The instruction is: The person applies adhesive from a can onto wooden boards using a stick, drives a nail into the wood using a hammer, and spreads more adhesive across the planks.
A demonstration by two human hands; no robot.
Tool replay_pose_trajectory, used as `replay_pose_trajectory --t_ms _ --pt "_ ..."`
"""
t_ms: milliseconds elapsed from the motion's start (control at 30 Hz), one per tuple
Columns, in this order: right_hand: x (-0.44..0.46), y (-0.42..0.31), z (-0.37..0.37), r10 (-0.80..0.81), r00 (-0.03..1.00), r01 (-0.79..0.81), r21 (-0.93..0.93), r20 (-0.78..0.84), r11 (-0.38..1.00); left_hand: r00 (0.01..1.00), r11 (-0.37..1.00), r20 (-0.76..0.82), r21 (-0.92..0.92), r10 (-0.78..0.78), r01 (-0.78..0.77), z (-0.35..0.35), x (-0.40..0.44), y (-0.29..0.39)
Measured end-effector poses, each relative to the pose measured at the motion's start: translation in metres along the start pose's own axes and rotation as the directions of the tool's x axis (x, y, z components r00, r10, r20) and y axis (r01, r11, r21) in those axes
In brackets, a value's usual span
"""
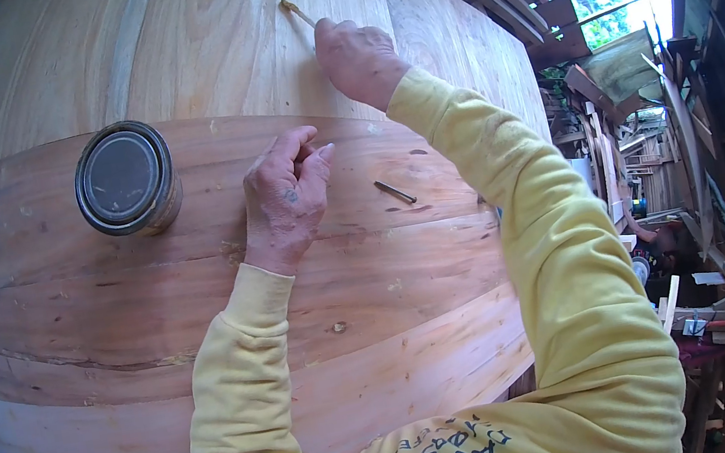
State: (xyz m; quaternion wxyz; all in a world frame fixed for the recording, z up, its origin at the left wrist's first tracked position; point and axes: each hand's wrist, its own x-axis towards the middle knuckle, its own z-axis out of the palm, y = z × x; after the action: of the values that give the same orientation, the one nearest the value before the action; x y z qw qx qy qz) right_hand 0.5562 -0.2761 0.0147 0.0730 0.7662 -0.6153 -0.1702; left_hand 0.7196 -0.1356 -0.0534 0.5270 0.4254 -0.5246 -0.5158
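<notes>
Fingers of the right hand (360,58) are clamping together on a slim, pale stick-like tool with a brownish tip (297,12), which is slanting over the pale boards of a broad wooden panel (193,54). The left hand (283,193) is hovering or resting, I cannot tell which, its fingers curling, thumb and forefinger tips slightly apart, between a round, dark-lidded metal can (126,180) and a thin, dark metal nail (395,192), both lying on redder boards.

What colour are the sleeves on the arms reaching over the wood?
Pale yellow sleeves; the head view shows them best.
</notes>
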Motion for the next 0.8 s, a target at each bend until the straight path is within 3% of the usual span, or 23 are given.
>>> replay_pose_trajectory --t_ms 267,367,467,567,800 --pt "-0.015 -0.002 0.006 -0.231 0.972 0.205 -0.329 -0.041 0.922 1.0 1.0 0.016 -0.008 -0.003 0.003 -0.003 0.0 0.0" --pt "-0.02 -0.002 0.005 -0.2 0.979 0.198 -0.39 0.036 0.899 0.999 1.0 0.024 -0.019 -0.023 0.023 -0.004 0.0 0.002" --pt "-0.017 0.006 -0.009 -0.061 0.998 0.061 -0.003 0.014 0.998 1.0 1.0 0.025 0.002 -0.011 0.011 -0.005 0.001 0.006" --pt "-0.017 0.004 -0.023 0.12 0.988 -0.141 0.27 0.094 0.952 1.0 1.0 0.019 0.025 0.01 -0.01 -0.004 0.001 0.003" --pt "0.001 -0.004 -0.016 0.118 0.974 -0.164 0.247 0.192 0.955 1.0 1.0 0.014 0.009 0.007 -0.007 0.0 0.002 0.002"
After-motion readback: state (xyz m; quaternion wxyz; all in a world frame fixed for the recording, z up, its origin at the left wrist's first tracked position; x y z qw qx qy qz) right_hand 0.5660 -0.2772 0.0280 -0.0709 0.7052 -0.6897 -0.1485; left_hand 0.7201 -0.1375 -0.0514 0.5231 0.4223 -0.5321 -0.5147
